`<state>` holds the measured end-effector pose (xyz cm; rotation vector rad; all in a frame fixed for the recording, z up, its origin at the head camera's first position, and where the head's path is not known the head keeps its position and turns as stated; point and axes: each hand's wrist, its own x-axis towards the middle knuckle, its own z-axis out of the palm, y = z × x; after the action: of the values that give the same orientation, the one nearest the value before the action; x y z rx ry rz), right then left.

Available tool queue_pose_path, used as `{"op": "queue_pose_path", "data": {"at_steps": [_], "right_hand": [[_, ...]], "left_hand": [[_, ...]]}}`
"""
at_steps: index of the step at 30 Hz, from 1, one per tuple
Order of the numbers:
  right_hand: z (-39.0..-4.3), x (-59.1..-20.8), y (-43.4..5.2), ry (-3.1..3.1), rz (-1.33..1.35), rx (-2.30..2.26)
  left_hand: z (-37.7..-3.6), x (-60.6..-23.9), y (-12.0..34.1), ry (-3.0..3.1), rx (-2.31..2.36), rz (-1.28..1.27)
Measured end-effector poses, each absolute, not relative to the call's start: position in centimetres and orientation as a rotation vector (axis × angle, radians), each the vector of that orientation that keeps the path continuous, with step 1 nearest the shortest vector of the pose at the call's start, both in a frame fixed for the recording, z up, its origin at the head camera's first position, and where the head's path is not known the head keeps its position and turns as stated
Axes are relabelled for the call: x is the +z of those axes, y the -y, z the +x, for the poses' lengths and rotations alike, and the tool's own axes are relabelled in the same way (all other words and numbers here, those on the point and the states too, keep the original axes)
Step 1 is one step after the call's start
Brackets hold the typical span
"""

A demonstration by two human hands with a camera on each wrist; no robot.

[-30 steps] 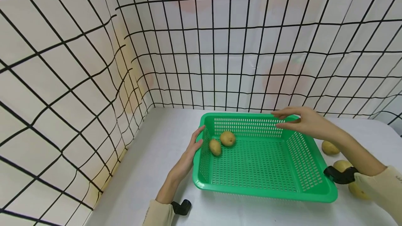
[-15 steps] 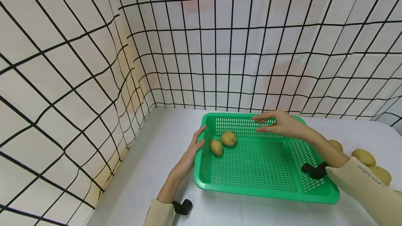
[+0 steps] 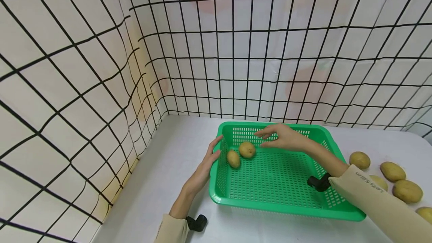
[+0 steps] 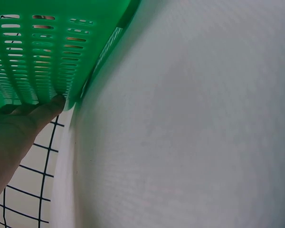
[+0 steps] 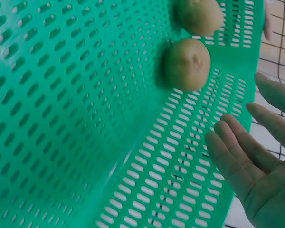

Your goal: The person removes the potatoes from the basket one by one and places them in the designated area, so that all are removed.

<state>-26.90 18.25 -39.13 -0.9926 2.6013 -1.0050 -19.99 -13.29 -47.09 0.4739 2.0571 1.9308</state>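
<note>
A green plastic basket point(image 3: 287, 206) with slotted walls stands on the white table. Two potatoes lie at its left end: one potato point(image 3: 233, 159) near the left wall, and a rounder potato point(image 3: 247, 149) just behind and to the right. My left hand point(image 3: 201, 171) rests against the outside of the left wall, its fingertips at the rim; the left wrist view shows its thumb point(image 4: 50, 110) touching the slotted side. Over the back part of the basket, my right hand point(image 3: 285, 138) hovers to the right of the rounder potato, fingers spread and holding nothing.
Several potatoes lie on the table right of the basket, among them one potato point(image 3: 359, 160) near its right rim and another potato point(image 3: 407, 191) farther out. My right sleeve point(image 3: 374, 194) crosses the right rim. Black wire mesh point(image 3: 249, 59) borders the back and left.
My right hand has moved left, from above the basket's right back corner to near the two potatoes. The left hand stays at the left wall. More potatoes on the right have come into view.
</note>
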Motion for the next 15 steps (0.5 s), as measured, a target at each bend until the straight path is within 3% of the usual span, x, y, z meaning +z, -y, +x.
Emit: {"op": "queue_pose_path", "data": {"at_steps": [15], "right_hand": [[-28.0,-41.1,-16.3,-2.551,-1.045,-0.933]], "left_hand": [[-20.0,-47.1,13.4,-2.067,1.922,0.474]]}}
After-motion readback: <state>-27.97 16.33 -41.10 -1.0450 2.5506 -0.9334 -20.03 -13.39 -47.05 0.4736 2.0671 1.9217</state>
